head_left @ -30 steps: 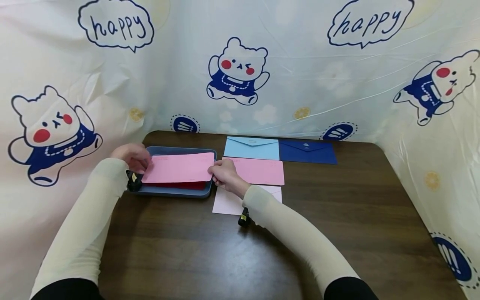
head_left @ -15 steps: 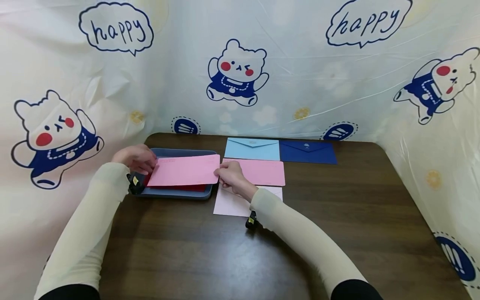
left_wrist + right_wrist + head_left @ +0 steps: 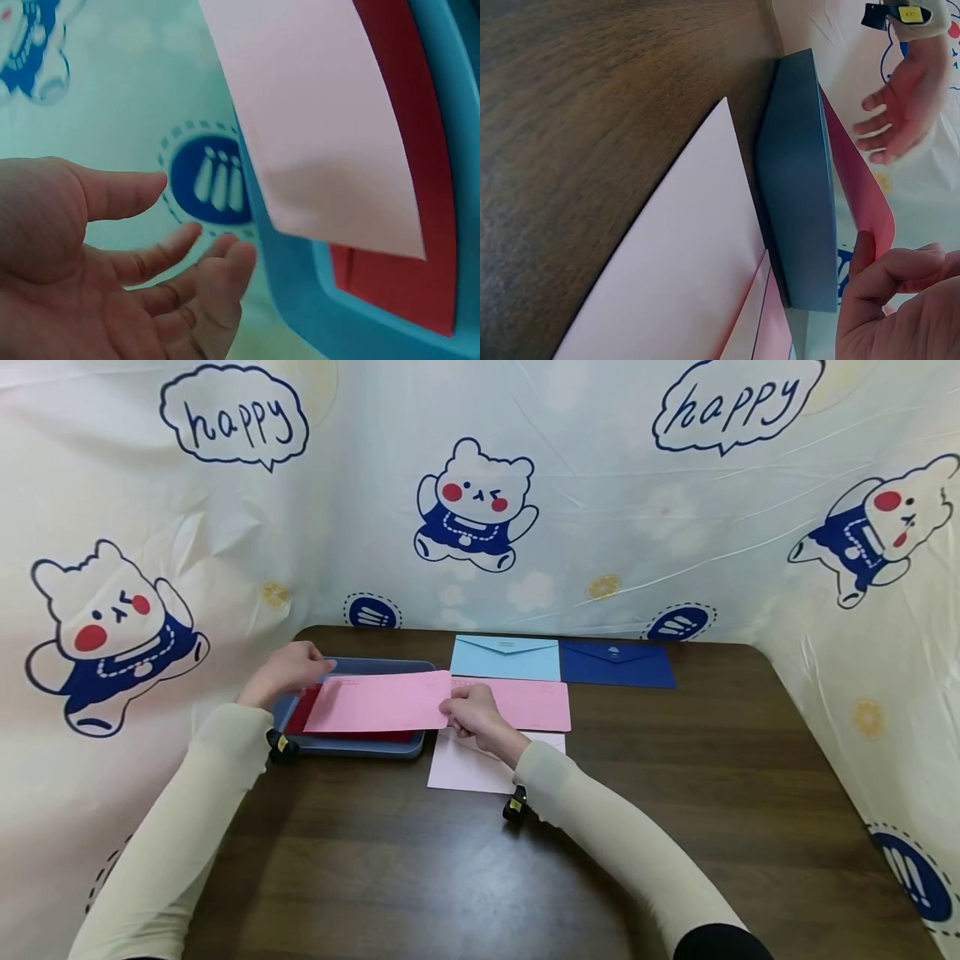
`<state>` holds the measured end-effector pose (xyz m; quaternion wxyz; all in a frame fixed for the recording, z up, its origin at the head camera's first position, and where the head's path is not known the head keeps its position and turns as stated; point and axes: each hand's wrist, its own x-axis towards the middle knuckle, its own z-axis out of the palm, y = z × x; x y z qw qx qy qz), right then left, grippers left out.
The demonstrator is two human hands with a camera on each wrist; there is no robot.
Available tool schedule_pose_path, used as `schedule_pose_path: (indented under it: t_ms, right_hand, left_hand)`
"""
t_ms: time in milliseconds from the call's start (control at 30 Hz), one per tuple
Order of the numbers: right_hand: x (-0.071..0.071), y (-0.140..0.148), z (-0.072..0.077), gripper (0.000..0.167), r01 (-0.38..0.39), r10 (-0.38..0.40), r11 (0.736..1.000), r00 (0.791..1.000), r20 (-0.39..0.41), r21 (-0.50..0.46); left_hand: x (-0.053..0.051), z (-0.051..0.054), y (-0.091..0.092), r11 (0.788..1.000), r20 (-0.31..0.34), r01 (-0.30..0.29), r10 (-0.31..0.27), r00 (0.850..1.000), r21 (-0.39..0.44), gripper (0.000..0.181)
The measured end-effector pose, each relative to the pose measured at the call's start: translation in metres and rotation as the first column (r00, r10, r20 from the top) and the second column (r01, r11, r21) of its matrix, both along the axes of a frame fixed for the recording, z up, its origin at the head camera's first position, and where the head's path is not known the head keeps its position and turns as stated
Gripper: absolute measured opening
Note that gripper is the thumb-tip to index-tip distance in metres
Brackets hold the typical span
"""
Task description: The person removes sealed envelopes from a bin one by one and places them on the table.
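Observation:
My right hand pinches the right end of a pink envelope between thumb and fingers. The held envelope is raised above a blue tray, its right end reaching past the tray's right edge. Under it, a red envelope lies inside the tray. My left hand hovers over the tray's left side, touching nothing. In the left wrist view its fingers are loosely bent, apart from the pink envelope. Beside the tray, a second pink envelope lies on the table, partly behind my right hand.
At the back of the brown table lie a light blue envelope and a dark blue envelope. A pale pink envelope rests in front of the second pink one. A printed curtain hangs behind the table.
The pink envelope has slid rightward with my right hand, exposing more of the red envelope. My left hand has come away from its left end and shifted slightly right and up.

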<state>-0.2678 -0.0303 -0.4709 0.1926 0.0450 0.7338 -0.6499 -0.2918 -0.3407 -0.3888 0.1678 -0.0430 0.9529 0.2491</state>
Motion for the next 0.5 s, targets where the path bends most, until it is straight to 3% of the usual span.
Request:
schedule_pose_path:
  t_ms: [200, 367, 500]
  right_hand:
    - [0.000, 0.008, -0.003, 0.011, -0.019, 0.019, 1.000, 1.000, 0.007, -0.019]
    - [0.002, 0.016, -0.004, 0.017, -0.015, 0.015, 1.000, 1.000, 0.002, -0.016]
    - [0.002, 0.021, -0.004, 0.014, -0.018, 0.018, 1.000, 1.000, -0.005, -0.022]
  left_hand:
    - [0.020, 0.005, 0.040, 0.993, -0.178, 0.110, -0.117, 0.977, -0.050, 0.017]
    - [0.045, 0.005, 0.080, 0.987, -0.236, 0.158, -0.163, 0.958, -0.043, 0.013]
    - [0.069, -0.004, 0.108, 0.979, -0.253, 0.196, -0.204, 0.946, -0.056, 0.008]
